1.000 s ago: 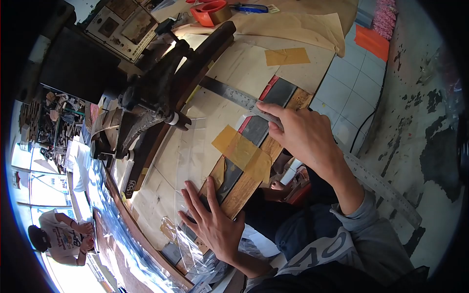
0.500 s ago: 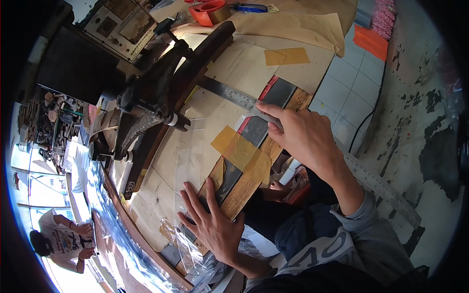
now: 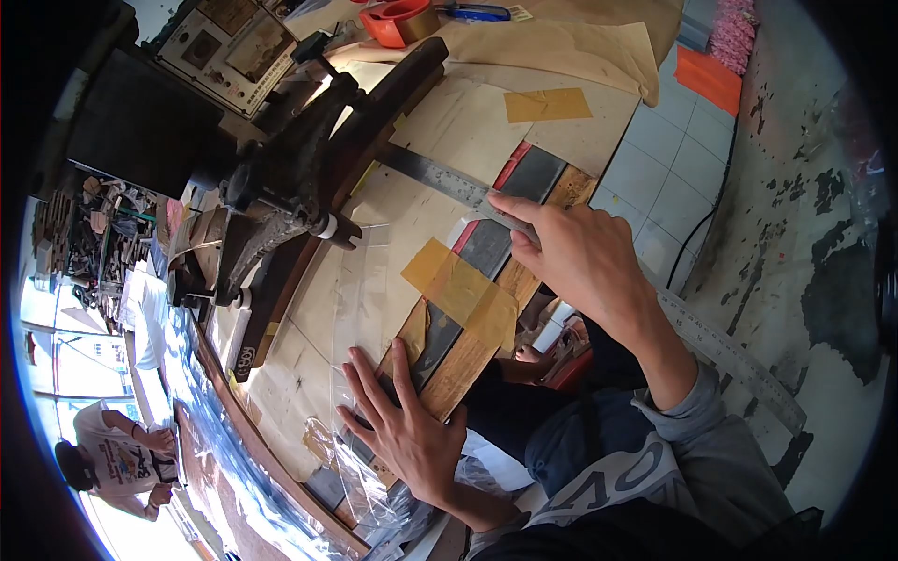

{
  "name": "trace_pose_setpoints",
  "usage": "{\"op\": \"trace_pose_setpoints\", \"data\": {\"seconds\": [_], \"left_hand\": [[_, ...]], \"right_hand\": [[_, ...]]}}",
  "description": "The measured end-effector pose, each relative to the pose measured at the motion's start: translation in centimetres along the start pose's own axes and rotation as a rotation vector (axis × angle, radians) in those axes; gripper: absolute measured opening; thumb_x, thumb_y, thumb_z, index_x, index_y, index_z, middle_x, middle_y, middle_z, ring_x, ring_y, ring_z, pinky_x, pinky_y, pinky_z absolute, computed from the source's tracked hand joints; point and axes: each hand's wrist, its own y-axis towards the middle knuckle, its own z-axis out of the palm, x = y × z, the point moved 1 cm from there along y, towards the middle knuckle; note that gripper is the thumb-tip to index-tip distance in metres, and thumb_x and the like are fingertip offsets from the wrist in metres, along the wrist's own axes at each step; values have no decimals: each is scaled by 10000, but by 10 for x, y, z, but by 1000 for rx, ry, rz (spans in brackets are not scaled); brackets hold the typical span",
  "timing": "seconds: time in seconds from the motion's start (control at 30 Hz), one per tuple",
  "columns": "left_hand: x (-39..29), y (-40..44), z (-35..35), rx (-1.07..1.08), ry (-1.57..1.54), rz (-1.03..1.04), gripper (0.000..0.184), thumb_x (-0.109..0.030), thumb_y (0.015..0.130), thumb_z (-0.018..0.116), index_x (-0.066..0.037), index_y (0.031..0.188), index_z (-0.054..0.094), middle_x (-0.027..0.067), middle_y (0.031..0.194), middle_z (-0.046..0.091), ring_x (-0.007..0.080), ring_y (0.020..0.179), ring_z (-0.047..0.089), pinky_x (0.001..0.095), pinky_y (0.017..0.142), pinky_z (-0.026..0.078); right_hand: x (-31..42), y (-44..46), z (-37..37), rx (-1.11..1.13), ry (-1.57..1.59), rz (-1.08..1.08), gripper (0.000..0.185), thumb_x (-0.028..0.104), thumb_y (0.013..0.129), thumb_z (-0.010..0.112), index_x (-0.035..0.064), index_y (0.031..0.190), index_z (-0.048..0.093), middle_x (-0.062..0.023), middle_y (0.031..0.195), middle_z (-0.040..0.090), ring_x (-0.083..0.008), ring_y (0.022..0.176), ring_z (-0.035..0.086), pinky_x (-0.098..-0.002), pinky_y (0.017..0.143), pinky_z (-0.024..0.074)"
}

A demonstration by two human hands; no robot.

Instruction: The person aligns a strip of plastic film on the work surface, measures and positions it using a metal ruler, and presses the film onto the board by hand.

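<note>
Presently, our right hand [image 3: 585, 257] grips a steel ruler [image 3: 435, 175] lying across the pale board [image 3: 468, 103], while our left hand [image 3: 409, 439] rests open, fingers spread, on the board's near edge. Between our hands, brown tape [image 3: 447, 274] crosses a dark strip [image 3: 488, 247]. Beyond the ruler's far end, we see a black metal bracket [image 3: 295, 168] and, farther off, a red tape dispenser [image 3: 384, 24].

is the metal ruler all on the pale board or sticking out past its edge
Sticking out: the ruler lies partly across the pale board, and beyond the right hand its near end shows past the board's edge.
</note>
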Motion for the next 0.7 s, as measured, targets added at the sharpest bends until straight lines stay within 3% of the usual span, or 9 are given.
{"op": "trace_pose_setpoints", "data": {"seconds": [0.23, 0.33, 0.43, 0.7], "left_hand": [[1, 0, 1, 2, -8, 0, 1066, -207, 451, 793, -284, 1438, 399, 98, 1560, 250, 311, 1441, 230, 615, 1121, 166], [2, 0, 2, 5, -15, -3, 1085, -227, 432, 809, -296, 1435, 402, 104, 1562, 241, 315, 1444, 219, 613, 1125, 156], [1, 0, 0, -1, 1, 4, 1041, -198, 479, 768, -279, 1445, 388, 90, 1558, 260, 307, 1440, 240, 615, 1118, 178], [0, 0, 0, 4, 7, 1, 1050, -197, 476, 767, -288, 1449, 381, 83, 1560, 257, 302, 1441, 238, 611, 1123, 173]], "right_hand": [[0, 1, 1, -10, -4, -4, 381, 235, 897, 600, 205, 1277, 599, -125, 650, 656, -310, 617, 663, -395, 588, 536], [-2, -2, 4, -107, 1, -54, 318, 214, 851, 646, 146, 1159, 679, -103, 595, 627, -268, 547, 640, -370, 508, 510], [0, 0, 0, 2, 4, -2, 382, 233, 897, 600, 204, 1277, 599, -129, 651, 655, -314, 619, 662, -394, 582, 535], [0, -1, -1, 5, 2, -5, 388, 236, 900, 600, 201, 1286, 593, -130, 645, 650, -308, 605, 658, -389, 570, 530]]}}
